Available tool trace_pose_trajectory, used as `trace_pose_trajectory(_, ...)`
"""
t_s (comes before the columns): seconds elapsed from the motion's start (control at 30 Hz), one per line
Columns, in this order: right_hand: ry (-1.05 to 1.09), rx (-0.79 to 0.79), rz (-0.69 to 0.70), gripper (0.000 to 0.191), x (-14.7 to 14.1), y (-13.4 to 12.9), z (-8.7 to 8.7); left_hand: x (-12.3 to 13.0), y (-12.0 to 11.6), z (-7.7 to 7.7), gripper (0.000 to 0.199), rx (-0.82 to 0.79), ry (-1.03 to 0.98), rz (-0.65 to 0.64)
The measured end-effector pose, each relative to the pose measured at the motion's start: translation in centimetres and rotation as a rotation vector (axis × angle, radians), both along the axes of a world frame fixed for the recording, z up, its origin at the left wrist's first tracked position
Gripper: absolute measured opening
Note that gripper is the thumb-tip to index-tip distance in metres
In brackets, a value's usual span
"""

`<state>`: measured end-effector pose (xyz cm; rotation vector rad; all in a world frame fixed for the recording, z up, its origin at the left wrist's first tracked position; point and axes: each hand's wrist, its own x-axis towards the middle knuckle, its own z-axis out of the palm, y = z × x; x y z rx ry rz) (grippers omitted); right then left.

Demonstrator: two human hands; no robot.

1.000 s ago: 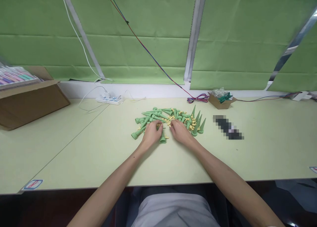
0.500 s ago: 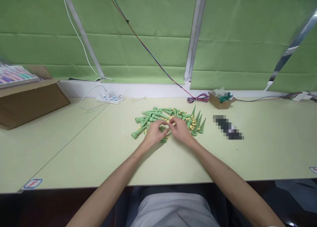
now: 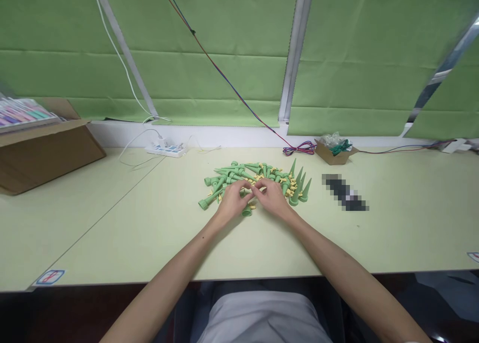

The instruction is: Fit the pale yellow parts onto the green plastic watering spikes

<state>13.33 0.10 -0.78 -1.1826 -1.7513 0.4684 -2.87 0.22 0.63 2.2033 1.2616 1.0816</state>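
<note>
My left hand (image 3: 234,201) and my right hand (image 3: 272,198) meet fingertip to fingertip at the front of a pile of green plastic plant-watering spikes (image 3: 232,174). Both are closed in a pinch; whatever sits between the fingers is too small and hidden to name. Small yellow valve pieces (image 3: 293,188) lie among the spikes. On the pile's right, several green cones (image 3: 304,184) stand upright on their caps. One green cap (image 3: 246,212) with a yellow bit beside it rests just below my left hand.
A cardboard box (image 3: 48,153) of pastel-coloured items stands at the left. At the back are a power strip (image 3: 166,148), a coil of red and blue wire (image 3: 299,148) and a small carton (image 3: 334,156) holding plastic bags. A blurred-out dark object (image 3: 344,192) lies to the right.
My hands stay together, with a slight shift of the fingers; the right fingertips sit a little further left. The pile looks the same.
</note>
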Motion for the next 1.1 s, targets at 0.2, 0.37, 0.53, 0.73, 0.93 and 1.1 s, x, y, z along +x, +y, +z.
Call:
trace_pose_trajectory(0.2,0.008,0.045,0.007,0.023,0.03,0.4,-0.37,-0.03,0.1,-0.12,0.015,0.003,0.01,0.011)
trace_pose_trajectory(0.37,0.007,0.041,0.004,0.027,0.04,0.48,-0.33,0.03,0.22,-0.38,0.025,0.026,-0.003,0.002)
trace_pose_trajectory(0.53,0.043,0.021,0.026,0.026,0.01,-0.01,0.24,0.1,0.16,-0.31,0.03,0.037,-0.009,0.0)
trace_pose_trajectory(0.73,0.102,0.046,0.097,0.023,0.0,-0.13,0.34,0.14,-0.04,0.0,0.035,0.02,-0.002,0.006)
trace_pose_trajectory(0.93,0.078,0.084,0.113,0.027,-0.04,0.07,0.04,0.23,-0.21,0.2,0.039,-0.001,-0.063,-0.012)
trace_pose_trajectory(1.1,0.046,0.107,0.12,0.024,0.01,0.0,0.14,0.26,-0.28,0.35,0.04,-0.006,-0.042,0.008)
